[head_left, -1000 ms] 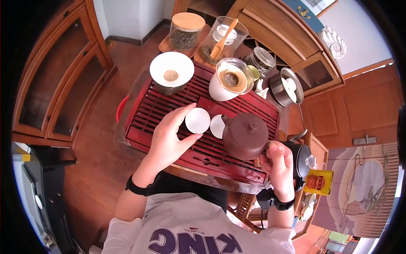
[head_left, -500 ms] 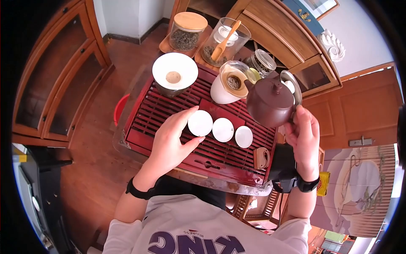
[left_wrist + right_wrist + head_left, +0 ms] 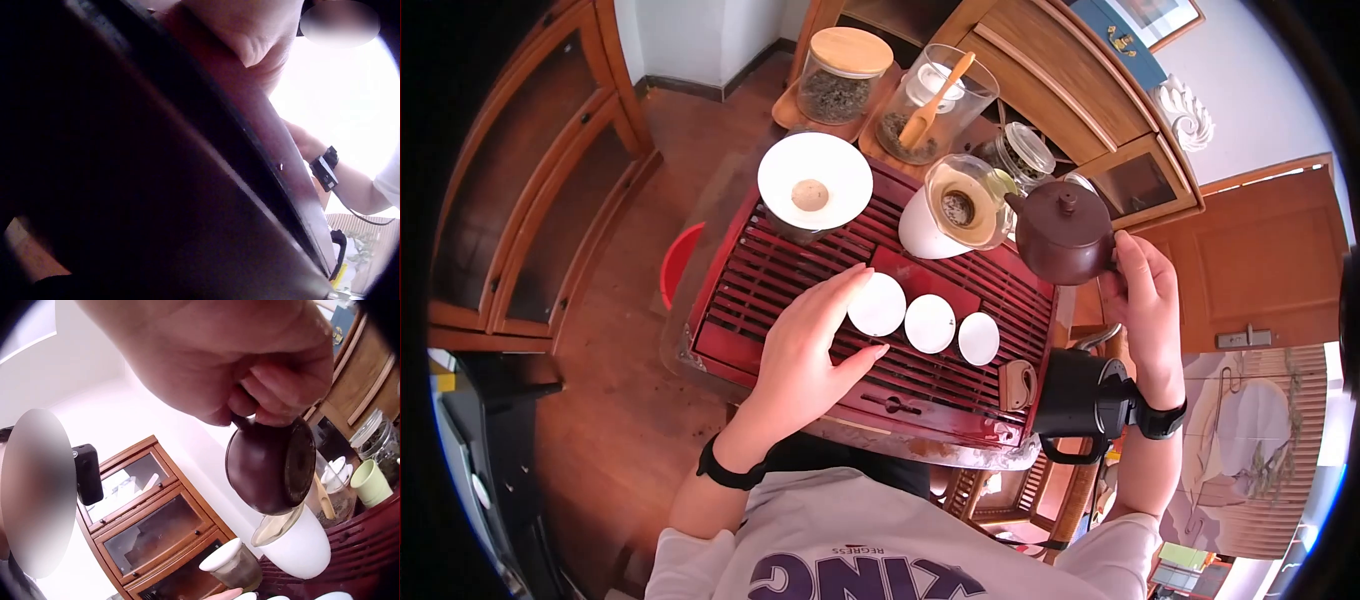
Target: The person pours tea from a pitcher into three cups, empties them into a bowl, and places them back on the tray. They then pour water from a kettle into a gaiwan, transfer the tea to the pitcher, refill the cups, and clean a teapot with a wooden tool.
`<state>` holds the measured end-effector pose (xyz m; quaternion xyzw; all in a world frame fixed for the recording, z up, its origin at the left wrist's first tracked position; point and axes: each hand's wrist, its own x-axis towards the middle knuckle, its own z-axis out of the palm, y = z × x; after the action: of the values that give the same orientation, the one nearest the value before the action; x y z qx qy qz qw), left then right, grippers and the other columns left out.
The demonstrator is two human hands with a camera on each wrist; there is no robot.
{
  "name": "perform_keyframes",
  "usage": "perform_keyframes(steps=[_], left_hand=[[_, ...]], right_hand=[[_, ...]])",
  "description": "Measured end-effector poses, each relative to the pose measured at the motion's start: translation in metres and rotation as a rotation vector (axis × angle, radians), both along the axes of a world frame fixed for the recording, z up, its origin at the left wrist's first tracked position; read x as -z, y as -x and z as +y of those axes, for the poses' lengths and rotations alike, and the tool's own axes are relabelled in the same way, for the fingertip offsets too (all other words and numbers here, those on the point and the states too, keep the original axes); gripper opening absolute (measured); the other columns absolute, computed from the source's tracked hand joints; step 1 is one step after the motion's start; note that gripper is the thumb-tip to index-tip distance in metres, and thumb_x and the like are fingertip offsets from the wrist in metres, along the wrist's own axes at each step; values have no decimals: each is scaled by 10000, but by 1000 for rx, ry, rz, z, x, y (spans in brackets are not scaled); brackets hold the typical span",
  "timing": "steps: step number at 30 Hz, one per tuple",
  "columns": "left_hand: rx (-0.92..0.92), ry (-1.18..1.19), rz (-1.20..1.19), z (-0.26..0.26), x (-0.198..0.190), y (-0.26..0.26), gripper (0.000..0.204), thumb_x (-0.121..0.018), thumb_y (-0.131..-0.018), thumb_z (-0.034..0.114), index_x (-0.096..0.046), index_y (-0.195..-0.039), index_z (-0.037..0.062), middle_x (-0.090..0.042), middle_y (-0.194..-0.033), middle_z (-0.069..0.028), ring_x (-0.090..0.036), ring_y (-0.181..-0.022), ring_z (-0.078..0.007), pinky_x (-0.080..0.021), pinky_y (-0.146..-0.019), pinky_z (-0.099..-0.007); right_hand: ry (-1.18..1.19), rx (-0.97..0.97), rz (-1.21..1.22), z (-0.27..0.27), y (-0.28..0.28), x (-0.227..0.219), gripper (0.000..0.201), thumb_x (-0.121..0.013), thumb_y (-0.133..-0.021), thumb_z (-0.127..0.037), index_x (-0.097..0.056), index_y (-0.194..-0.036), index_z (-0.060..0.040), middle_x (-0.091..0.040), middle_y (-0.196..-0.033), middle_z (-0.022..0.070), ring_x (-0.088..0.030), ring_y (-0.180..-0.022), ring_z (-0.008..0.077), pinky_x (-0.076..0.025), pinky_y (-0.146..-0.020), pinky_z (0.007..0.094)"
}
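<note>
Three small white cups stand in a row on the red slatted tea tray. Around the leftmost cup is my left hand, its index fingertip at the rim and its thumb slightly apart. The middle cup and right cup are untouched. My right hand grips the handle of a dark brown teapot, held up beyond the tray's right side. In the right wrist view, the fingers of that hand curl round the handle of the teapot.
A strainer sits over a white pitcher, left of the teapot. At the back left is a wide white bowl-like top. Behind stand tea jars. A black kettle and a small brown object are at the right.
The teapot and right hand have moved right and away from above the cups, uncovering the middle and right ones. My left hand has stayed by the leftmost cup.
</note>
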<state>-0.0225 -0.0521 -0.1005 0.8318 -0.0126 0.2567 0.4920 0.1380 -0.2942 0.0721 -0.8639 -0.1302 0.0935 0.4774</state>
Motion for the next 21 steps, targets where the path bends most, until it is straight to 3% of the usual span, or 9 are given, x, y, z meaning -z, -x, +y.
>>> perform_keyframes(steps=[3, 6, 12, 16, 21], left_hand=[[8, 11, 10, 0, -1, 0, 691, -816, -746, 106, -529, -1370, 39, -591, -1350, -154, -596, -1205, -340, -493, -1007, -429], [30, 35, 38, 0, -1, 1, 738, -825, -725, 33, -516, -1395, 38, -579, -1381, -157, -578, -1245, -319, -472, -1043, -404], [43, 52, 51, 1, -2, 1, 736, -820, -727, 27, -513, -1396, 34, -573, -1386, -163, -571, -1254, -317, -466, -1050, -401], [44, 56, 52, 2, -2, 1, 735, -818, -728, 26, -514, -1397, 35, -572, -1388, -162, -567, -1258, -317, -463, -1052, -400], [58, 73, 70, 3, -6, 2, 723, -814, -729, 26, -523, -1391, 36, -565, -1394, -164, -562, -1264, -321, -454, -1059, -401]], right_hand=[[112, -43, -58, 7, 4, -15, 352, -573, -1033, -291, -562, -757, -72, -472, -650, -72, -373, -588, 12, -287, -512, 203], [189, -68, -106, 18, 7, -24, 353, -579, -1030, -277, -555, -759, -52, -467, -647, -65, -379, -598, 24, -296, -517, 216], [247, -219, -307, 33, 0, -24, 322, -622, -1003, -219, -549, -783, 5, -415, -656, -42, -345, -647, 51, -305, -543, 240], [296, -205, -304, 40, -1, -29, 297, -640, -990, -206, -564, -801, 10, -411, -659, -36, -334, -645, 54, -299, -541, 241], [382, -238, -474, 43, -3, -30, 269, -680, -956, -190, -574, -807, 7, -388, -606, -43, -316, -595, 58, -286, -505, 256]])
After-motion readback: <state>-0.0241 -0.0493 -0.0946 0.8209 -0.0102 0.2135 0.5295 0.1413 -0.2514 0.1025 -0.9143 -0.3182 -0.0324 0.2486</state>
